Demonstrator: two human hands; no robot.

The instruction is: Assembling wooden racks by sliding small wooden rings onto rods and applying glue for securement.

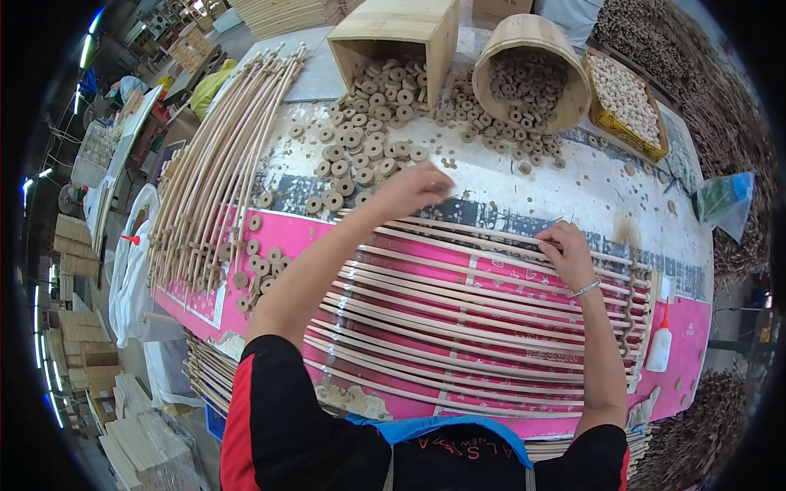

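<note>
A row of slim pale wooden rods (458, 323) lies side by side on the pink part of the table, with beads or rings near their right ends. At the far side of that row, my right hand (566, 252) pinches a wooden rod with thumb and fingers. My left hand (416, 193) hangs over the table beyond the rods' left part, fingers curled and smeared by motion. Whether it holds anything cannot be made out. Close to it are loose wooden rings (364, 175), spilling from an open wooden box (393, 33). Smaller rings spill from a tilted wooden tub (577, 94).
A bundle of knobbed rods (221, 155) leans across the left side. A white glue bottle (658, 348) with a red tip stands at the right. Behind it on the far right are a yellow tray (630, 139) of pale beads and a plastic bag (727, 203).
</note>
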